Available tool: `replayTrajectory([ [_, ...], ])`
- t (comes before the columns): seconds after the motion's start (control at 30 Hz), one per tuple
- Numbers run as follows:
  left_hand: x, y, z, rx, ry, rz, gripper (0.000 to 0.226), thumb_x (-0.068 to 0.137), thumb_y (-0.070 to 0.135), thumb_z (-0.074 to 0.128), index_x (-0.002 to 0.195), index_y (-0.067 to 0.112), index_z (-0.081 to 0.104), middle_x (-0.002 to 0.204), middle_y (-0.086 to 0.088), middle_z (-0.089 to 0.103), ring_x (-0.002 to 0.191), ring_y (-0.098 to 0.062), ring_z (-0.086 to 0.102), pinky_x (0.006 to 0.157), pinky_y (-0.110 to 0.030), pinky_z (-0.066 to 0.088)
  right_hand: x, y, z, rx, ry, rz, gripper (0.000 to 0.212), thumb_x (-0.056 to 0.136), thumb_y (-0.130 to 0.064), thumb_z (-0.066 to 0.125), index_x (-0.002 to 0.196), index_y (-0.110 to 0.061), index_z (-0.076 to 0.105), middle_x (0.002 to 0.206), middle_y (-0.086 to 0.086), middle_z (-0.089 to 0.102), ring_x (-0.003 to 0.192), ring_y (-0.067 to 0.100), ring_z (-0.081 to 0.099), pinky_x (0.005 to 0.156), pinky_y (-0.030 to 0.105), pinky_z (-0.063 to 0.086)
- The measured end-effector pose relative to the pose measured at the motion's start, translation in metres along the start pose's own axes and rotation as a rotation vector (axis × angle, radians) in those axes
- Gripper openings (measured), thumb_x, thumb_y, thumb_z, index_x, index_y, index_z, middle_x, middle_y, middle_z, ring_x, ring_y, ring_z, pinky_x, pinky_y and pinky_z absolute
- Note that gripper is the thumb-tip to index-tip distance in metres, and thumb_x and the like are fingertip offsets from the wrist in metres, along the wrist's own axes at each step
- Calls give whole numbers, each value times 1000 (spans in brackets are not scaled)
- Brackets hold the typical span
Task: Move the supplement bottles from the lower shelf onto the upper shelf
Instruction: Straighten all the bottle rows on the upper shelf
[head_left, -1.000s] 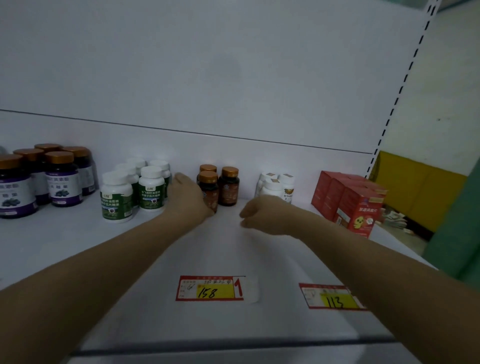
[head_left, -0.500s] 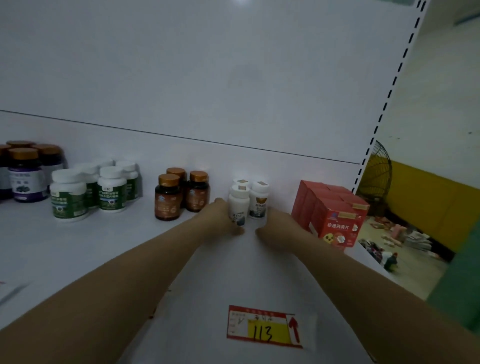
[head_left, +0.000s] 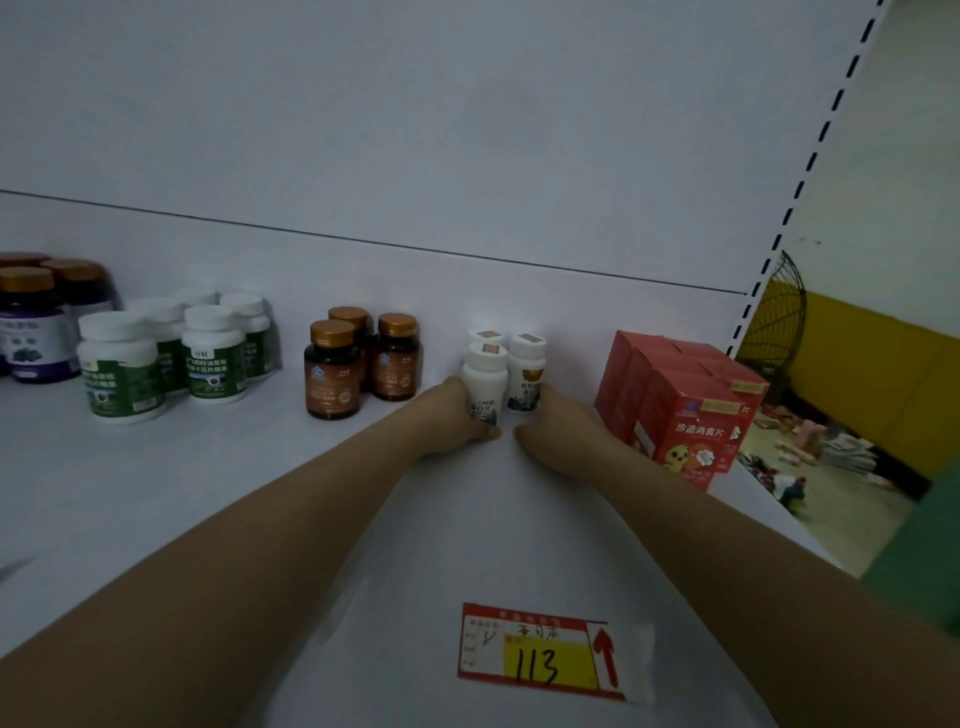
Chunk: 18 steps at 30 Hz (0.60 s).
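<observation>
While both arms reach across the white shelf (head_left: 156, 493), the left hand (head_left: 451, 415) grasps the front white bottle (head_left: 485, 382) at frame centre, and the right hand (head_left: 558, 434) wraps the neighbouring white bottle (head_left: 525, 374). Amber bottles (head_left: 358, 364) stand just left; red boxes (head_left: 680, 410) just right.

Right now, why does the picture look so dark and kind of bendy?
In the head view the light is dim, so the purple bottles at the far left look murky and their labels blur. A small bright glare sits on the white bottles between the left hand and right hand. The wide lens stretches the forearms near the bottom edge, while the price tag reads clearly.
</observation>
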<state>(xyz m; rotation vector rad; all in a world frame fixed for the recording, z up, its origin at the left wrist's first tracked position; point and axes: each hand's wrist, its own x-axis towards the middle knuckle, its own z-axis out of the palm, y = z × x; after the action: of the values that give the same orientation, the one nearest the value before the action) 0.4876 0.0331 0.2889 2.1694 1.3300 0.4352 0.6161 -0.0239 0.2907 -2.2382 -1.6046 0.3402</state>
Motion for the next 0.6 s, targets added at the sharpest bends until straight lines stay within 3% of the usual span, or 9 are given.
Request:
replayTrajectory([
  [0.17,2,-2,0,-26,4,35,66,81,31,72,135,8,42,136,-10,54,120,-25,55,98,-28,43,-4,-3,0,-7,1,18,52,93,-23,50,141,-12,32,141,15,43,126,30,47,98,28,41],
  [0.33,-11,-2,-3,-20,34,-23,96,75,37,76,144,0,21,137,-12,50,120,-25,54,87,-27,45,-28,-11,-14,-74,35,16,45,93,-19,53,135,-6,42,136,14,49,122,27,51,87,25,42],
  [0.47,-35,10,-7,36,144,-62,109,72,34,79,147,-5,9,139,-19,46,124,-30,51,100,-36,47,-65,-20,-39,-82,70,-68,38,93,-17,54,129,-5,52,130,11,58,116,24,56,87,23,43],
  [0.6,-58,34,-22,-3,270,-39,116,66,33,84,146,-4,10,146,-20,36,133,-32,40,109,-42,38,-93,-25,-73,-61,62,-102,31,90,-17,58,118,-3,63,114,14,68,99,24,66,88,34,55],
])
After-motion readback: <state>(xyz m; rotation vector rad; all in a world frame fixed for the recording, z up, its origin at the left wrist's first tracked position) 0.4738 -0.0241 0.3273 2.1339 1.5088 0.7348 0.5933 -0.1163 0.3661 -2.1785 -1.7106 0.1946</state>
